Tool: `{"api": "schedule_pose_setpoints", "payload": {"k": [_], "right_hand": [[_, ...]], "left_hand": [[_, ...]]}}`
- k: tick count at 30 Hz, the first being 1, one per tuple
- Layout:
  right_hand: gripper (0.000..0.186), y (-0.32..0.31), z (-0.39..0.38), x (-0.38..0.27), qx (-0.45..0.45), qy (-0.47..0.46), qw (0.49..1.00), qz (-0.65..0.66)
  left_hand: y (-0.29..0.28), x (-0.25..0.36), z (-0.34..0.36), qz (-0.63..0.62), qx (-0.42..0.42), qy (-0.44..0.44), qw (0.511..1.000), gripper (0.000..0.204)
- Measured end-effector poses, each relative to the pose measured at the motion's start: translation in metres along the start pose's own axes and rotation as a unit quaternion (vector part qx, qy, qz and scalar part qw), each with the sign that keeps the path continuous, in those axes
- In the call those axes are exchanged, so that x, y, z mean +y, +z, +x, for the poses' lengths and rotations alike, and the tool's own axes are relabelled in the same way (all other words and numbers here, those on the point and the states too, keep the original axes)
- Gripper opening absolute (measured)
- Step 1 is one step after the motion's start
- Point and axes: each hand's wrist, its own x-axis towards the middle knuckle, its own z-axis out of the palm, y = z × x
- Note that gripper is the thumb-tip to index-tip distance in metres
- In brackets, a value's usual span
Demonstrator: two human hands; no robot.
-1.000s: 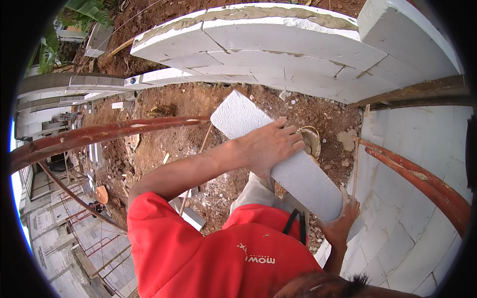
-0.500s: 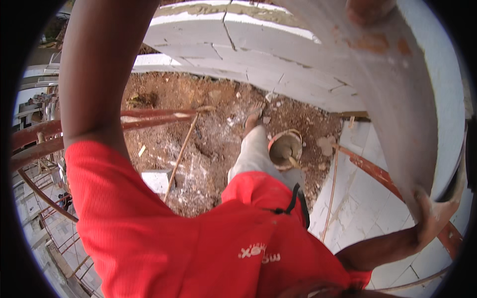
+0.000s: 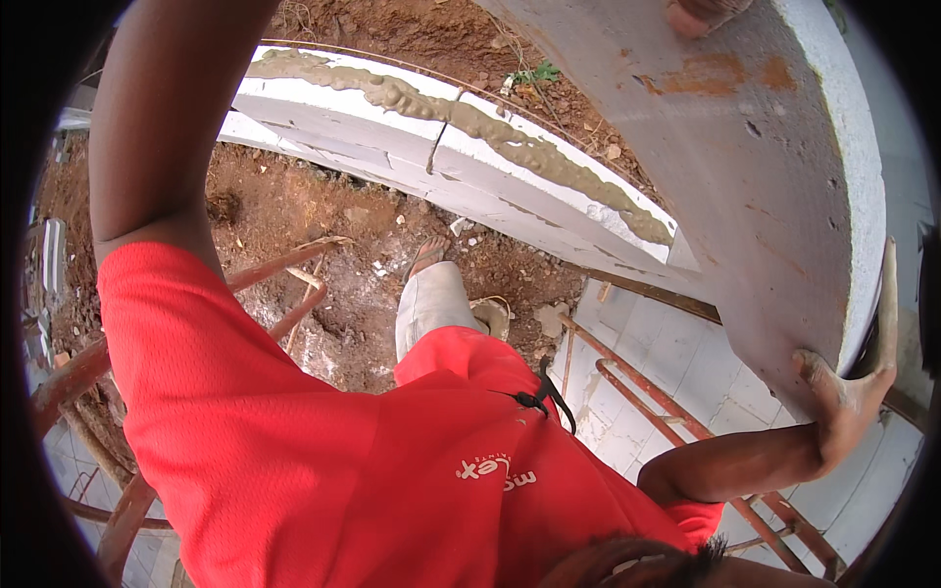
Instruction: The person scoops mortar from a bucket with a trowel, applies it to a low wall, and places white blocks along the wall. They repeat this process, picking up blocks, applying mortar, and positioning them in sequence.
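Observation:
I hold a large light-grey aerated concrete block raised between both hands on the right side of the head view. Its grey face carries orange-brown smears, and one white side shows along its right edge. My left arm passes out through the top edge; only fingertips of my left hand show, pressed on the block's upper end. At the lower end, my right hand grips the block's edge, thumb on the grey face and fingers spread along the white side. Behind the block runs a low white block wall, topped by a wet mortar bed.
A mortar bucket stands on the brown soil beside my sandalled foot, partly hidden by my leg. Rusty metal frame tubes rise at the right, and more tubes at the left. A white block surface lies beyond the right-hand frame.
My view has shifted, so the wall top with its mortar bed shows more fully. The block stays in both hands. My leg now covers more of the bucket.

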Motion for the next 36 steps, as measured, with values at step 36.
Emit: {"api": "schedule_pose_setpoints", "payload": {"k": [36], "right_hand": [[0.123,0.196,0.102,0.045,-0.213,-0.119,0.966,0.085]], "left_hand": [[0.096,-0.131,0.005,0.034,0.048,-0.033,0.998,0.065]]}}
